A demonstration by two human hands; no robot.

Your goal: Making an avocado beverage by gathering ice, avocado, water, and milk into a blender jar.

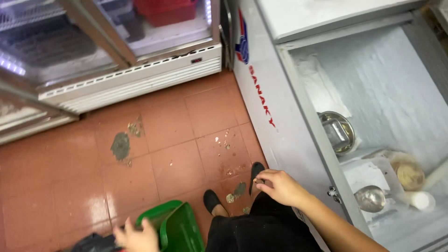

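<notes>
Two hands in view: both belong to the person wearing the camera, both low in the frame.
Left hand (pixel 136 238): blurred, fingers loosely spread, resting against the near rim of the green dustpan (pixel 175 226); whether it grips the rim I cannot tell.
Right hand (pixel 279 186): fingertips pressed together, pinching a small pale bit too small to identify; it hangs over the person's dark trousers (pixel 261 228), just beside the freezer wall.
Green dustpan: between the two hands, closer to the left, tilted on the floor (pixel 60 186).
Shoes: black shoe (pixel 212 201) just right of the dustpan; second black shoe (pixel 255 175) touching distance from the right-hand fingertips.
Floor: red-brown tiles with grey-green debris patches (pixel 121 145) well ahead of the left hand, smaller bits (pixel 237 191) between the shoes.
Chest freezer (pixel 275 116): white, lid open, right of the right hand; frosted inside.
Freezer contents: steel pot (pixel 338 133), metal scoop (pixel 371 198), clear bag of tan food (pixel 407 173), white cup (pixel 422 200).
Display fridge (pixel 130 79): glass-fronted, far ahead of both hands.
</notes>
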